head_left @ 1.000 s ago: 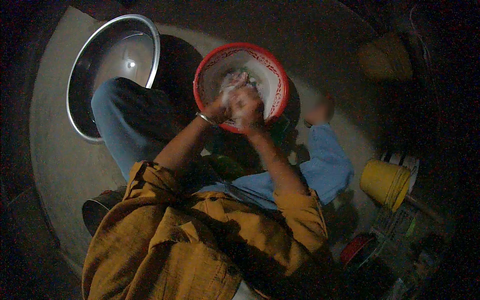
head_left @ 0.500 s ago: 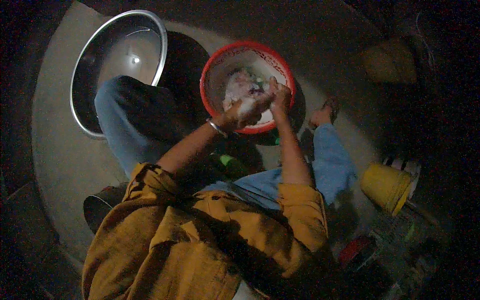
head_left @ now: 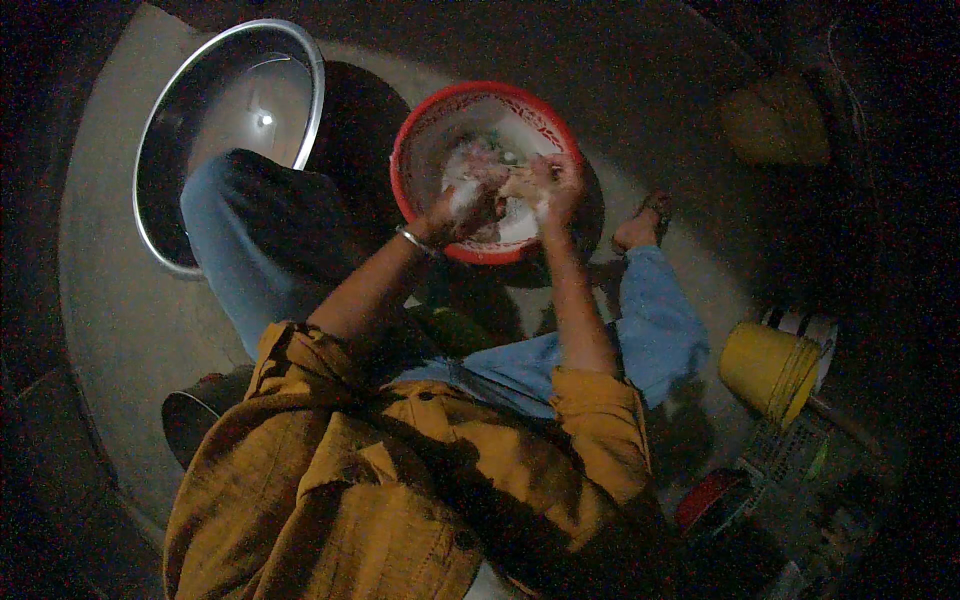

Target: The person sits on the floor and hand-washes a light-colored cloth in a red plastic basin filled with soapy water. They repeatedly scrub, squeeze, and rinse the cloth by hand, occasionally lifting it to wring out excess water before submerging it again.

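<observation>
A round basin (head_left: 572,150) with a red rim and a patterned white inside stands in front of me. In it lies a pale pinkish mass (head_left: 480,150) with green bits, too dim to name. Over the basin, my left hand (head_left: 468,200) is curled, whitish on its back, with a bangle at the wrist. My right hand (head_left: 556,190) is above the basin's right side, its fingers drawn together. A pale, blurred bit seems to span the small gap between the two hands; I cannot make out what it is.
A wide metal tub (head_left: 142,190) with a bright rim stands to the left by my bent knee. My bare foot (head_left: 640,222) is right of the basin. Farther right are a yellow bucket (head_left: 762,368) and a red object (head_left: 712,500). A dark pot (head_left: 190,420) sits at lower left.
My hands were close together at the basin's right side. My left hand has since shifted a little left, leaving a small gap between them. The whole view has shifted slightly.
</observation>
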{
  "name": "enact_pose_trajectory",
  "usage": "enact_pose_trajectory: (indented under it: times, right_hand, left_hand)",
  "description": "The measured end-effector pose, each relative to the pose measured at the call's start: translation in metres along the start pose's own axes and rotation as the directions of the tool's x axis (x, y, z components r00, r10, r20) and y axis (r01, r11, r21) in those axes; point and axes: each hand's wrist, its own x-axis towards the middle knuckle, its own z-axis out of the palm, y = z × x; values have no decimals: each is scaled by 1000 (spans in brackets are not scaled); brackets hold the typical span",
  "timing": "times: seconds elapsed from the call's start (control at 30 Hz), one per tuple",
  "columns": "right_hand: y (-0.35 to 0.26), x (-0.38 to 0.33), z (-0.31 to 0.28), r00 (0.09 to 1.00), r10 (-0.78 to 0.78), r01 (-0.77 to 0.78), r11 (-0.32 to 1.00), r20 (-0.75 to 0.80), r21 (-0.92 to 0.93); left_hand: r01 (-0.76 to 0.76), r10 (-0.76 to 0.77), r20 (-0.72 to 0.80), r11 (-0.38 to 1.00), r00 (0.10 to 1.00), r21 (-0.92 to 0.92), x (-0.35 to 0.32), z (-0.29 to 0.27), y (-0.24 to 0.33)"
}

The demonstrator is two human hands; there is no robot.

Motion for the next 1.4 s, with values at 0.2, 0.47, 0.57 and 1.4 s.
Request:
enact_pose_trajectory:
  times: [0.2, 0.47, 0.57, 1.4]
  right_hand:
    - [127, -8, 28, 939, -155, 246, 927, 308, -284]
    - [24, -38, 39, 924, -258, 360, 838, 283, -410]
    - [46, 20, -3, 997, 33, -19, 984, 74, -175]
    - [-43, -46, 33, 804, -514, 577, 554, 298, -601]
  left_hand:
    - [-221, 169, 268, 959, 948, 176, 3, 10, -41]
    - [-97, 112, -159, 990, 981, 100, -10, 34, -18]
    - [77, -6, 333, 977, 943, -200, -3, 10, -31]
    - [-53, 52, -18, 998, 998, -27, -6, 21, -34]
